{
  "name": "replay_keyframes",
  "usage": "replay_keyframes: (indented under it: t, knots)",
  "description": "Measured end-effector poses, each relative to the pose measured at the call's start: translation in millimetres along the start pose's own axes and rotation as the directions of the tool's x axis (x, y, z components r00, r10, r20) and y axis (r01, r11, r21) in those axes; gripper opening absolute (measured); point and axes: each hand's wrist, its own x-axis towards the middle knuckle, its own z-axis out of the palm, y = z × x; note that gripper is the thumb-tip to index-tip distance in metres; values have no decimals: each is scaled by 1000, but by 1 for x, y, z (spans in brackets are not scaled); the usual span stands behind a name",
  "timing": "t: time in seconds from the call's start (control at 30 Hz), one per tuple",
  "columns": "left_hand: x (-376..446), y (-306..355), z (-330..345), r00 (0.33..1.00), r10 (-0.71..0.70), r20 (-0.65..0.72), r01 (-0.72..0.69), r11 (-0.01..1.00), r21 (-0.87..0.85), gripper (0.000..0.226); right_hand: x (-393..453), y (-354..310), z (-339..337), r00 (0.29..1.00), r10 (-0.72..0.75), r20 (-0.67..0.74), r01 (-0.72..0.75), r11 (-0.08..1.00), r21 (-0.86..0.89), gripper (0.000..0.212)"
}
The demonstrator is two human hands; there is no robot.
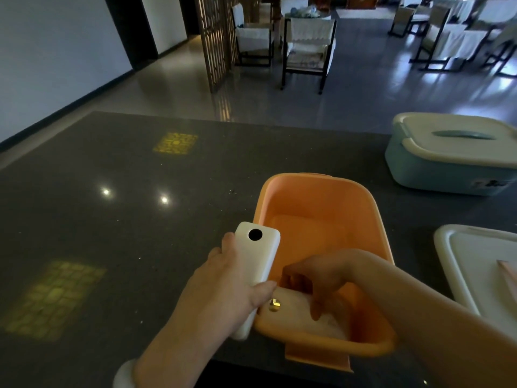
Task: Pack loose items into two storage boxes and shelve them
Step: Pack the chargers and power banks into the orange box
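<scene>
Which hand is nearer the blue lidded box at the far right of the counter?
Right. The right hand reaches down into the orange box, the box nearest the blue box. The left hand holds a white device outside the orange box's left rim, farther away.

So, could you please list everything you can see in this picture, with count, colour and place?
open orange plastic storage box: one, orange, on the table in front of the person.
white rectangular device with a round black window: one, white, held beside the orange box's left rim.
pale object with a shiny gold spot: one, whitish, inside the orange box's near end.
closed light-blue storage box with white lid: one, far right.
loose white lid: one, near right.
dark speckled table: one.
chairs: several, white-seated, in the background.
left hand: grips the white device.
right hand: reaching into the orange box, on the pale object.
</scene>
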Motion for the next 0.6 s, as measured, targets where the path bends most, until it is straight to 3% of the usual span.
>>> replay_keyframes:
  t: [0.27, 0.33, 0.4, 0.5, 0.6]
  knots:
    - [1, -2, 1, 1000, 7, -21, -7, 1000, -11, 94, -7, -6, 0, 999, -10, -31, 12, 999, 47, 63]
    - [-1, -6, 1, 998, 46, -40, -48, 998, -35, 91, -16, -10, -2, 986, -4, -167, 23, 993, 115, 59]
    - [-4, -8, 1, 994, 81, -73, -86, 993, -76, 89, -30, -18, -4, 918, -57, -392, 154, 963, 220, 48]
    - [-5, -6, 0, 986, 71, -152, -97, 981, -167, 88, -57, -40, -4, 798, -147, -584, 453, 787, 420, 30]
    - [0, 2, -5, 972, 63, -229, -124, 956, -265, 93, -70, -65, 1, 795, -192, -575, 570, 561, 601, 34]
